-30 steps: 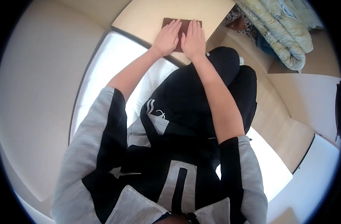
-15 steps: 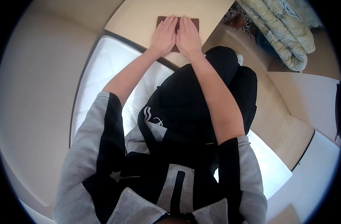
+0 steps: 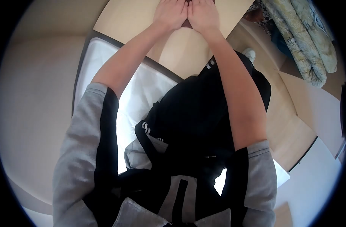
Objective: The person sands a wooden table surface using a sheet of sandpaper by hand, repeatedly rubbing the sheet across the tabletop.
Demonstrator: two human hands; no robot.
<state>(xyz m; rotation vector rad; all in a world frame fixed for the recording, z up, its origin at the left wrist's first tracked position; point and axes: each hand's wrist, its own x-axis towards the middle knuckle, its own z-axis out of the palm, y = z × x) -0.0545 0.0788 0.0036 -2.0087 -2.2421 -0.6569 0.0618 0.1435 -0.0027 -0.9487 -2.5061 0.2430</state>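
At the top edge of the view my left hand (image 3: 170, 13) and my right hand (image 3: 203, 16) lie side by side, palms down, thumbs close together. Beneath them is a flat, dark reddish-brown piece (image 3: 187, 24), mostly covered; whether it is leather, paper or cloth I cannot tell. It rests on a pale wood-coloured board (image 3: 131, 19). The fingers lie flat, and the picture's edge cuts off their tips. Neither hand is wrapped around anything.
Below the board, a white quilted mattress (image 3: 139, 89) in a dark frame is under my bent legs (image 3: 195, 109). Folded patterned bedding (image 3: 307, 41) lies at the upper right, above the wooden floor (image 3: 282, 125). A beige wall (image 3: 36, 94) closes the left side.
Both hands have moved forward, up toward the top edge of the view, still flat on the brown piece. The camera view has also shifted, and the knees sit lower and further right.
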